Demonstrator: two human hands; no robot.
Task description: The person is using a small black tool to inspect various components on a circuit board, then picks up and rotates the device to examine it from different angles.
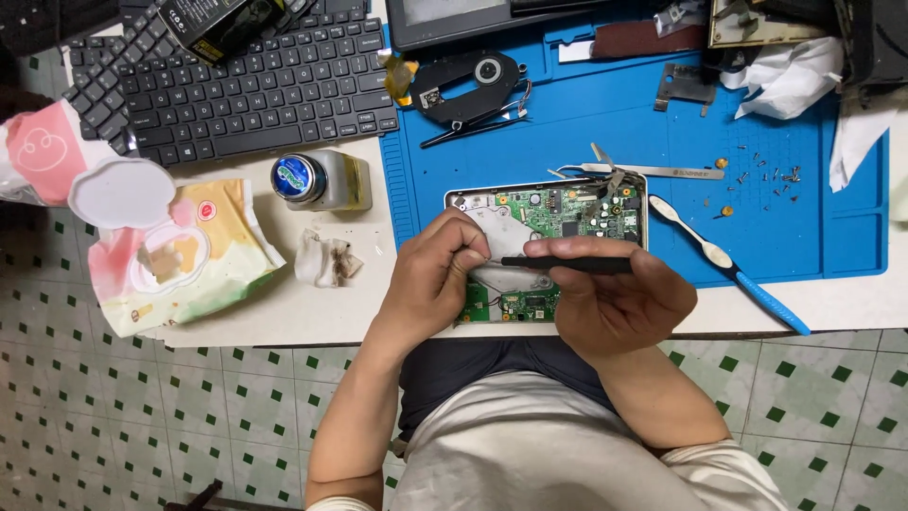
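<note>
— From the head camera, what do we have in hand?

— Our right hand [619,298] is closed around a slim black tool [567,264]. Its long axis runs nearly level across the picture, and the tip points left, toward our left hand [437,274]. It looks matte black, thin like a pen or spudger.

— And the left hand?

— Its fingers are curled and pinched together just at the tool's tip. We cannot tell what it pinches, if anything; the thing is too small to see.

— Where is all this?

— Right above the opened device [567,213], a shallow pale case showing green circuit boards and a grey metal plate. Its long side lies left to right, at the near edge of the blue work mat [586,114].

— Around it?

— A white and blue toothbrush [724,260] lies slanted just to the device's right, metal tweezers [624,171] just beyond its far edge, tiny screws [766,175] scattered on the mat. On the white table [322,312] to the left stand a small bottle [317,180], a wet-wipe pack [180,255] with its lid open, a crumpled used wipe [326,257] and a black keyboard [255,85].

— The room?

— Pale floor tiles [142,397] with small green squares lie beneath the table.
</note>
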